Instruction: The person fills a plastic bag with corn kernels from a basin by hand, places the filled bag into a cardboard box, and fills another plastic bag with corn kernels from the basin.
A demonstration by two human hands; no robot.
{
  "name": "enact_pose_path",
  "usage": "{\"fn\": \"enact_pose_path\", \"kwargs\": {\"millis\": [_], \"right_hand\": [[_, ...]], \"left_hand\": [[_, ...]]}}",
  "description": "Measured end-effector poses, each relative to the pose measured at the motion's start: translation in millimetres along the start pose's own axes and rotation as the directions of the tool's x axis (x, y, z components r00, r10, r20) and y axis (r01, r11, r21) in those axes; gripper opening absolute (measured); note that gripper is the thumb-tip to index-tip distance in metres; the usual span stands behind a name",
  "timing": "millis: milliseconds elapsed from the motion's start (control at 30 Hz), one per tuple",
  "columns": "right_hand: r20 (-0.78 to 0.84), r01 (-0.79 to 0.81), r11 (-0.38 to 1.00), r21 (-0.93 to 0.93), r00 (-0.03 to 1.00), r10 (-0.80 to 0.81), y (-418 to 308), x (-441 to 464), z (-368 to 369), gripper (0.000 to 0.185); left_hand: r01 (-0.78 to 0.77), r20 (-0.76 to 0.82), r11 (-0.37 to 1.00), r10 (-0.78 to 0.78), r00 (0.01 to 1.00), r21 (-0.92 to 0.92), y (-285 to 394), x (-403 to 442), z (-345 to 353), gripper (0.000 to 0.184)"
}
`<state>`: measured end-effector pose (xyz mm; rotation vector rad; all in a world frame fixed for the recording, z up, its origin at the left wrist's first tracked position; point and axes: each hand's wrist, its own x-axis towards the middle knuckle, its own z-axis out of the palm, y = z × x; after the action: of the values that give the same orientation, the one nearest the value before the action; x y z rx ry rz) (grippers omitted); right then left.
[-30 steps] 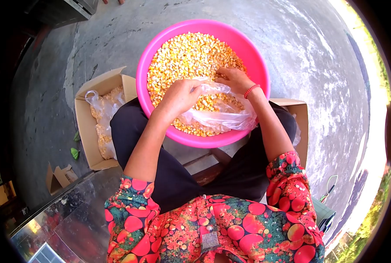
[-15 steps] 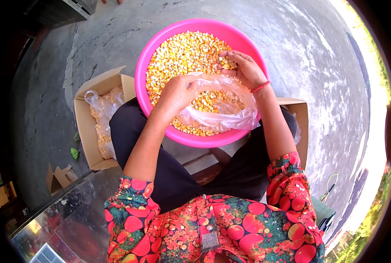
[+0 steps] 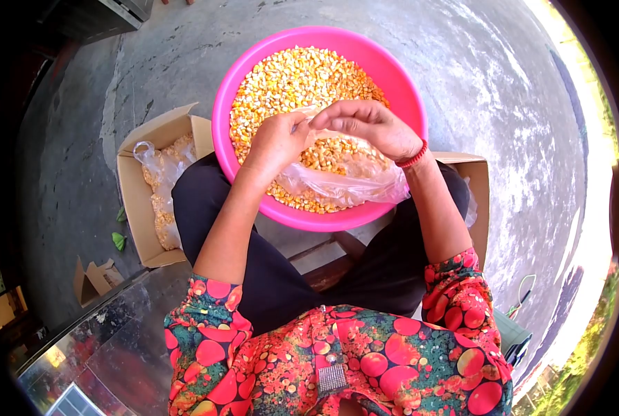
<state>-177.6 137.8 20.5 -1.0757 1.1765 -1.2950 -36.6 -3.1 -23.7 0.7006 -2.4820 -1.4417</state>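
A clear plastic bag (image 3: 344, 188) with corn kernels in it lies in a pink basin (image 3: 405, 87), on top of loose yellow corn kernels (image 3: 295, 80). At the bag's upper left rim, my left hand (image 3: 278, 144) pinches the plastic. My right hand (image 3: 377, 130), with a red bracelet at the wrist, is above the bag's mouth. Its fingers are bent together, and their tips come close to my left fingertips. Whatever lies inside the right fingers is hidden.
To the left of the basin stands a cardboard box (image 3: 134, 208) holding bagged corn (image 3: 165, 187). Another cardboard box (image 3: 477, 182) is at the right, partly behind my leg. A shiny tabletop (image 3: 129, 333) is at the lower left. Grey concrete floor (image 3: 476, 90) surrounds the basin.
My right hand, which was cupping corn kernels at the basin's right side, has moved left over the bag and turned palm down. My left hand still grips the bag's rim.
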Motion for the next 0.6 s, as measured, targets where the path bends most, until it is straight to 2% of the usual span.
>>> {"fn": "enact_pose_path", "kwargs": {"millis": [67, 100, 133, 200, 233, 300, 333, 400, 433, 467, 533, 567, 600], "right_hand": [[-0.167, -0.043, 0.999, 0.033, 0.985, 0.048, 2, 0, -16, 0.019], [-0.280, -0.054, 0.997, -0.048, 0.959, 0.039, 5, -1, -23, 0.019], [-0.376, -0.130, 0.980, -0.150, 0.924, 0.065, 12, -1, -31, 0.019], [-0.417, -0.179, 0.805, -0.566, 0.904, -0.093, 47, 0, -60, 0.019], [-0.419, -0.180, 0.804, -0.567, 0.903, -0.093, 64, 0, -67, 0.019], [-0.335, -0.232, 0.330, -0.915, 0.892, -0.304, 81, 0, -70, 0.021], [-0.336, -0.233, 0.328, -0.915, 0.891, -0.305, 80, 2, -69, 0.021], [-0.361, -0.358, 0.089, -0.929, 0.932, -0.013, 75, 10, -57, 0.022], [-0.377, -0.370, 0.156, -0.916, 0.926, -0.020, 65, 11, -47, 0.024], [-0.377, -0.369, 0.155, -0.916, 0.926, -0.021, 66, 12, -47, 0.024], [-0.306, -0.288, 0.457, -0.842, 0.951, 0.037, 74, 13, -46, 0.027], [-0.326, -0.280, 0.540, -0.794, 0.945, 0.011, 85, 12, -45, 0.029], [-0.326, -0.280, 0.540, -0.794, 0.945, 0.011, 87, 12, -44, 0.029]], "left_hand": [[0.027, 0.021, 0.999, -0.028, 0.999, 0.028, 5, 0, -4, 0.025], [0.043, 0.087, 0.998, -0.047, 0.995, 0.053, 8, -1, -7, 0.024], [0.056, 0.153, 0.995, -0.068, 0.986, 0.078, 10, -1, -8, 0.024], [0.032, 0.159, 0.999, -0.038, 0.987, 0.038, 3, -1, -4, 0.024], [0.009, 0.163, 1.000, -0.009, 0.987, -0.003, 0, -1, -2, 0.024], [0.006, 0.182, 0.999, -0.012, 0.983, 0.033, 3, -2, -4, 0.023], [0.005, 0.201, 0.998, -0.019, 0.979, 0.070, 5, -2, -5, 0.023], [0.005, 0.200, 0.998, -0.018, 0.980, 0.066, 7, -3, -6, 0.023], [0.008, 0.197, 0.998, -0.020, 0.980, 0.063, 7, -3, -7, 0.023], [0.006, 0.196, 0.998, -0.019, 0.980, 0.063, 8, -3, -8, 0.023], [0.019, 0.225, 0.995, -0.041, 0.973, 0.102, 9, -3, -9, 0.023], [0.018, 0.225, 0.995, -0.041, 0.973, 0.102, 9, -4, -8, 0.023], [0.037, 0.230, 0.995, -0.058, 0.971, 0.094, 8, -4, -8, 0.023]]}}
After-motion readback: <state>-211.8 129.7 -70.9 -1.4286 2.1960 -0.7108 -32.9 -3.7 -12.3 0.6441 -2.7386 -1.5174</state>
